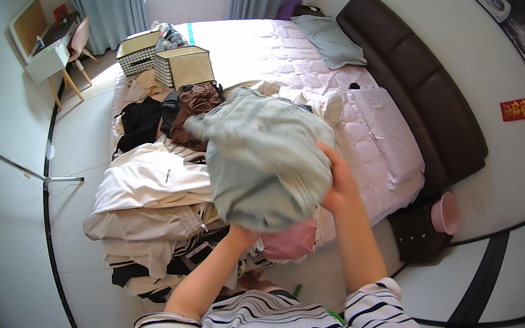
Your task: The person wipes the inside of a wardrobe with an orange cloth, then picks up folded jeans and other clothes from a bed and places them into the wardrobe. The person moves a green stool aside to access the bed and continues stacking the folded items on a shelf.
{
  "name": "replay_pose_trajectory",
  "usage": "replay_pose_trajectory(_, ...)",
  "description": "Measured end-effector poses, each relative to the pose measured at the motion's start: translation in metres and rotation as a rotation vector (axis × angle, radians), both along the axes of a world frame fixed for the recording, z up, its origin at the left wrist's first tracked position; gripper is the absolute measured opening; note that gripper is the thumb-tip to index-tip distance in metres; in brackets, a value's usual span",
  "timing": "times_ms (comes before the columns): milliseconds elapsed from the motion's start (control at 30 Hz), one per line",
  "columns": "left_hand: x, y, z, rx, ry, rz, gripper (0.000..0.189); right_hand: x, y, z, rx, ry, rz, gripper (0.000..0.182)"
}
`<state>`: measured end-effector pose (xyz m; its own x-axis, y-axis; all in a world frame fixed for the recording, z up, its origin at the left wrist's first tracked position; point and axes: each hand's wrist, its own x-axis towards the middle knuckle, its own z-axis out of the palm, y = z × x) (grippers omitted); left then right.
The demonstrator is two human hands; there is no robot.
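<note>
A bundled pale blue-grey garment (267, 163), blurred by motion, is held up in front of me above the bed. My right hand (338, 178) grips its right side, with some fingers hidden by the cloth. Under its lower left edge is my left hand (245, 235), mostly covered, supporting the bundle from below. To the left lies a stack of clothes with a white garment (147, 176) on top and beige trousers (144, 225) beneath. A pink cloth (289, 241) shows below the bundle. Behind it are a brown garment (197, 100) and a black garment (140, 123).
Two fabric storage boxes (191, 67) stand on the far left of the bed (254, 38). Pillows (328, 42) lie along the dark headboard (413, 80). A black nightstand (416, 237) with a pink bin (444, 214) is at right. A metal rack (0, 144) stands at left.
</note>
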<state>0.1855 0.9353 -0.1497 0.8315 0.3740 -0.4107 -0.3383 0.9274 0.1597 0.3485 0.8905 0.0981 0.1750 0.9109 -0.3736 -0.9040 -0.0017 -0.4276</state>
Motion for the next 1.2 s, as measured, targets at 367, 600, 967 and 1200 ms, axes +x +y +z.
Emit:
replay_pose_trajectory(367,-0.058,0.0,0.076,0.185,-0.095,-0.366,0.088,-0.025,-0.198,-0.076,-0.483,-0.739,0.031,0.06)
replay_pose_trajectory(600,-0.054,-0.012,0.121,0.357,0.023,-0.806,0.087,-0.078,-0.252,-0.038,-0.565,-0.799,-0.485,0.039)
replay_pose_trajectory(967,-0.043,-0.132,0.122,1.14,-0.039,-0.904,0.055,-0.184,-0.363,-0.03,-0.704,-0.998,-0.67,0.064)
replay_pose_trajectory(1200,-0.041,-0.234,0.124,1.25,-0.159,-0.969,0.048,-0.265,-0.437,-0.001,-0.994,-1.008,-0.802,0.057)
